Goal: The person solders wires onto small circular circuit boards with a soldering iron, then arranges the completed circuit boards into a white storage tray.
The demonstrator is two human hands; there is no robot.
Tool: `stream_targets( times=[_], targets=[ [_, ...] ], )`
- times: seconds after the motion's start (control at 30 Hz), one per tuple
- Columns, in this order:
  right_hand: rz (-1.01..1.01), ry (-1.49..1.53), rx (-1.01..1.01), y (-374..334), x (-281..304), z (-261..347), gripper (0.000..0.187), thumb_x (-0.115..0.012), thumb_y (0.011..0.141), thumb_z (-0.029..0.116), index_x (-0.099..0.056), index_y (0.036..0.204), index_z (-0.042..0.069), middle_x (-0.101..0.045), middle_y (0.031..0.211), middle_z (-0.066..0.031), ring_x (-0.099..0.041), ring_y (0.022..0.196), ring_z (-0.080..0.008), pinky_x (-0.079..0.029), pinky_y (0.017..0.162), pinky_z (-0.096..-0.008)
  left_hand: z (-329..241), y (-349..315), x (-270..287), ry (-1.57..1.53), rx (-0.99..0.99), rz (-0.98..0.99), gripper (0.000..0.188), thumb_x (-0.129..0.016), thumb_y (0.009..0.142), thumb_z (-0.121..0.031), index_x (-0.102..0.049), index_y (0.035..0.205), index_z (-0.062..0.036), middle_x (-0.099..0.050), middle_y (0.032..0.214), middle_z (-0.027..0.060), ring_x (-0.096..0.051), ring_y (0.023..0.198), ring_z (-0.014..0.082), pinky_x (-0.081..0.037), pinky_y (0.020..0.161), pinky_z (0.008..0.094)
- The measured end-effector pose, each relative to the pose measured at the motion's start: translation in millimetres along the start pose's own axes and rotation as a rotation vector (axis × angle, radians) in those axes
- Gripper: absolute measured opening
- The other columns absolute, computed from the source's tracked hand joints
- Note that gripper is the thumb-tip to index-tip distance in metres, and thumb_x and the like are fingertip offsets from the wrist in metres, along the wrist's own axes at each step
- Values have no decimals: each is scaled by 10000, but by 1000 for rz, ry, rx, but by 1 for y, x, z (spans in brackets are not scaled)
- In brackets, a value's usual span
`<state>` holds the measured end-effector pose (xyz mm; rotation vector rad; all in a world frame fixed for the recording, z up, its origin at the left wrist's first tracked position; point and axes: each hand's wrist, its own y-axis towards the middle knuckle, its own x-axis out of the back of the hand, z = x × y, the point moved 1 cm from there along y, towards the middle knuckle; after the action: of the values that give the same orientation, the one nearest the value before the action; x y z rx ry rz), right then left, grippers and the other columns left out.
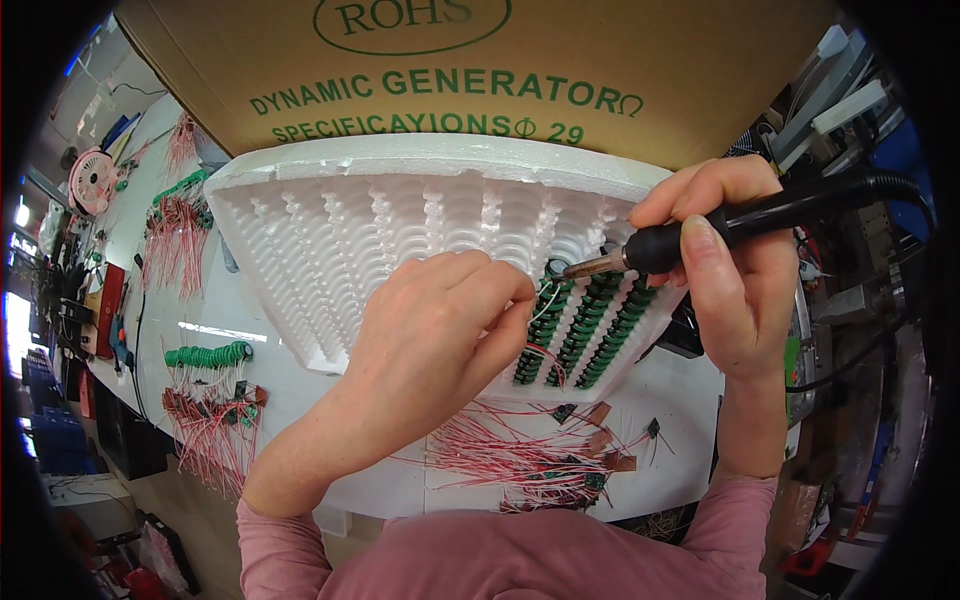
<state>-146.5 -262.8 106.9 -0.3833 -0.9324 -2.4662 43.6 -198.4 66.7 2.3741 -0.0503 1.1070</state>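
A black-handled soldering iron (815, 203) is gripped in my right hand (740, 270), its metal tip pointing left. That tip meets the end of the topmost green part in the left filled row. My left hand (425, 335) is closed in a pinch around a thin white wire (545, 302), which leads up toward the tip. Both hands are over a white foam tray (290, 270) with ribbed grooves. Green ring-shaped coils (597, 325) fill several grooves at its right side. My left fingers hide part of the tray's middle.
A cardboard box (690, 60) stands behind the tray. Red and white wires (490, 450) with small circuit boards lie in front of it. More green coils (205, 355) with wires sit at left. A small pink fan (92, 180) stands far left. The iron's cord (915, 190) curves off right.
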Motion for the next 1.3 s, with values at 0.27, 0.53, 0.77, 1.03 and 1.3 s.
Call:
stream_targets(
  times=[0.27, 0.53, 0.77, 1.03, 1.3],
  targets=[
    [-177, 82, -14, -8, 5, 4, 74, -400, 845, 64, -399, 908, 24, -547, 848, -146, -471, 564, -69, -408, 512, -185, -14, -5, 1, -136, 282, 31, 97, -609, 772, -75, -583, 836, -6, -595, 699, 57, -557, 590, 119, -420, 542, 240],
    [-336, 269, 54, -45, 19, 23, 106, -421, 842, 94, -387, 904, 14, -557, 851, -169, -477, 545, -84, -406, 497, -189, -13, -14, -21, -729, 609, 102, 289, -548, 850, -263, -594, 935, 10, -619, 701, 37, -543, 618, 66, -437, 556, 228],
    [-471, 330, 0, -103, 35, 49, 159, -443, 832, 157, -372, 884, 24, -537, 817, -174, -476, 513, -109, -401, 448, -208, -26, -21, -21, -874, 535, 164, 242, -495, 892, -223, -589, 975, -16, -533, 659, -41, -460, 596, 13, -349, 522, 150],
    [-572, 445, -99, -156, 36, 63, 179, -443, 831, 178, -364, 885, 27, -518, 802, -187, -452, 488, -124, -407, 429, -216, -51, -40, -17, -849, 455, 246, 201, -525, 875, -144, -595, 965, 21, -578, 748, 14, -517, 672, 51, -427, 622, 193],
    [-696, 399, -130, -192, 12, 64, 232, -457, 849, 223, -352, 912, 25, -508, 835, -212, -452, 486, -139, -425, 439, -233, -77, -103, -28, -835, 462, 66, 166, -524, 866, -69, -583, 979, 37, -588, 770, 51, -548, 659, 82, -439, 590, 199]
  ],
)
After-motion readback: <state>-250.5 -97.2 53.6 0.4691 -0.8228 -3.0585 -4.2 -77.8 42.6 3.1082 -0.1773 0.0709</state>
